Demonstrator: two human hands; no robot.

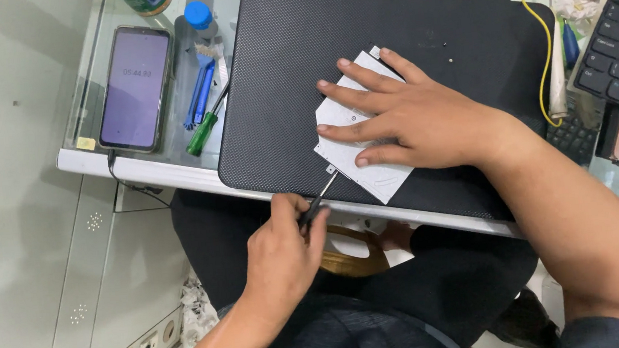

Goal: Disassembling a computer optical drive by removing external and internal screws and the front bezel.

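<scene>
My left hand [285,233] grips the screwdriver [318,202] at the bracket's [370,172] corner, right hand [402,116] flat on it; a tilted tip could slip and scratch the laptop [292,70].

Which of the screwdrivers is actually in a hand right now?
The black-handled screwdriver, gripped by the left hand at the silver plate. The green-handled screwdriver lies untouched beside the phone.

Glass tabletop with white metal edge [151,174] beyond the hands, pale grey tiled floor [6,248] to their left, white cabinet panel with sockets [140,341] low beneath the tabletop, even bright light
</scene>
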